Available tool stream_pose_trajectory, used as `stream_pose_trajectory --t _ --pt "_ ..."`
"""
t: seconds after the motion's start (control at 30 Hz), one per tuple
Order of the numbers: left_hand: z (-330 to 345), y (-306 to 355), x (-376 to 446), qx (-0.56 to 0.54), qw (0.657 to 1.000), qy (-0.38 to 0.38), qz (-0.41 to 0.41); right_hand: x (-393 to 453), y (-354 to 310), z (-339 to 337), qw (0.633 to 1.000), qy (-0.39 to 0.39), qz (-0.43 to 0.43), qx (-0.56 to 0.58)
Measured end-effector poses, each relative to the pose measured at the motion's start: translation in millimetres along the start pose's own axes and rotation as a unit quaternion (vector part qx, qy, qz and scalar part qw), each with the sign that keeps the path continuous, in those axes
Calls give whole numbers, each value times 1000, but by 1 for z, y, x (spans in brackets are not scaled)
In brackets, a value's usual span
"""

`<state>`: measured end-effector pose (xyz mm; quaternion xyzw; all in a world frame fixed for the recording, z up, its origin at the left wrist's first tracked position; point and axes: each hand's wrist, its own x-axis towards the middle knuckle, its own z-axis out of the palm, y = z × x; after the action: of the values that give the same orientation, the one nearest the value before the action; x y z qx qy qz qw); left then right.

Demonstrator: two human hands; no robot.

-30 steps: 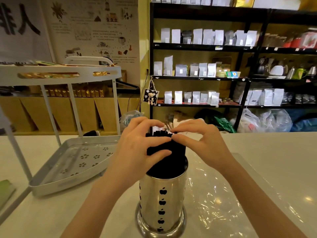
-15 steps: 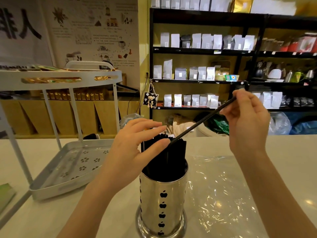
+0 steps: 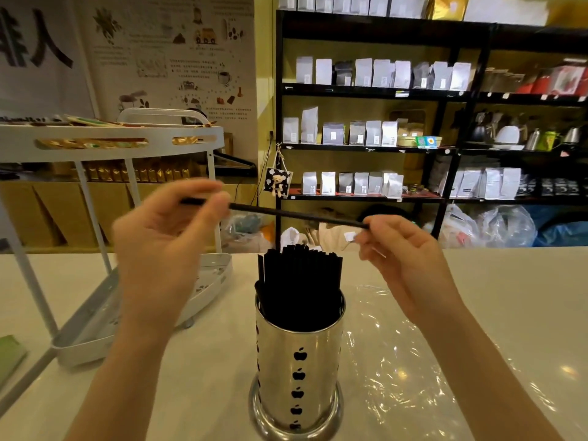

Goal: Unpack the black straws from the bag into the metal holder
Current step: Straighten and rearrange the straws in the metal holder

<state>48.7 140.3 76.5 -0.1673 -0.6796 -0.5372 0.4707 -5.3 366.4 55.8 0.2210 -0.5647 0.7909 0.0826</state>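
We see the metal holder [image 3: 298,370] standing on the counter [image 3: 509,281] at 6 o'clock, a bundle of straws [image 3: 300,281] upright in it. The plastic bag [image 3: 397,361] lies flat at its 3 o'clock, the tray rack [image 3: 127,297] at its 10 o'clock, shelves [image 3: 413,144] behind at 1 o'clock.

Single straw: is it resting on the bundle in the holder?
No, the single straw is held level by both hands, clear above the bundle.
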Motion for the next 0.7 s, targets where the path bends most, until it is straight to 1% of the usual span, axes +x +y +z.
stream_pose_trajectory --t 0.07,0.13,0.2,0.23,0.3,0.43,0.53,0.6,0.7 --pt "-9 0 4 -4 999 54 1 -5 -1 2 990 -85 -18 -114" --pt "-15 3 6 -9 997 78 1 -9 0 7 968 -147 -38 -199" --pt "-15 8 5 -17 998 64 7 -13 4 12 940 -189 -79 -272" --pt "-13 10 4 -15 999 43 9 -15 6 14 928 -195 -101 -300" --pt "-7 12 1 0 1000 -16 10 -16 8 15 922 -178 -121 -321" --pt "12 9 -8 92 985 -142 19 -12 7 10 944 -87 -132 -291" --pt "19 2 -13 125 973 -191 23 -5 10 2 950 -15 -124 -285" --pt "19 -1 -14 139 966 -218 11 -2 12 -4 955 -25 -69 -286" --pt "18 -3 -14 164 952 -257 -16 2 19 -7 960 -93 39 -260"
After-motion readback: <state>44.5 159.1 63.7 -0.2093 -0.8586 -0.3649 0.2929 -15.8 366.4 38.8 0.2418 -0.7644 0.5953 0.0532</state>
